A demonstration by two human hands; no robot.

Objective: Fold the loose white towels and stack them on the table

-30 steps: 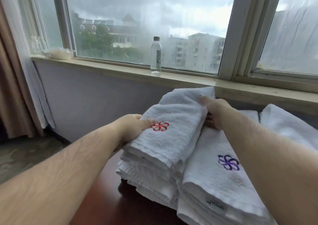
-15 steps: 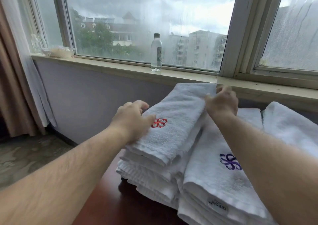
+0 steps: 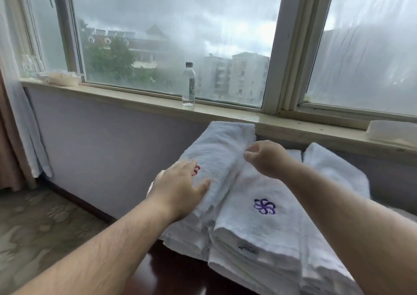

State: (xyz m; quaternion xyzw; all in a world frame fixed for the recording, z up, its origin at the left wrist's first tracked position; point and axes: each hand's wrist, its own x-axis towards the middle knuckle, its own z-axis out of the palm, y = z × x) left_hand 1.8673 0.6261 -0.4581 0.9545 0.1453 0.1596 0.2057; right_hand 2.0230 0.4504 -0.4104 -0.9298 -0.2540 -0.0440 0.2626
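Head view: two folded towel stacks (image 3: pixel 259 224) on table (image 3: pixel 180 276); left hand (image 3: pixel 180 188) flat, open, pressing red-emblem towel (image 3: pixel 221 155); right hand (image 3: pixel 266 159) loosely curled, empty. Task appears nearly complete.

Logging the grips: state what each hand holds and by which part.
Nothing is clearly held. The left hand lies flat on the red-emblem towel; the right hand hovers curled at its right edge, grip uncertain.

Likely a hotel room: monogrammed white towels (image 3: pixel 259 206), curtain (image 3: pixel 15 114), upper-floor window (image 3: pixel 176 39) over city buildings
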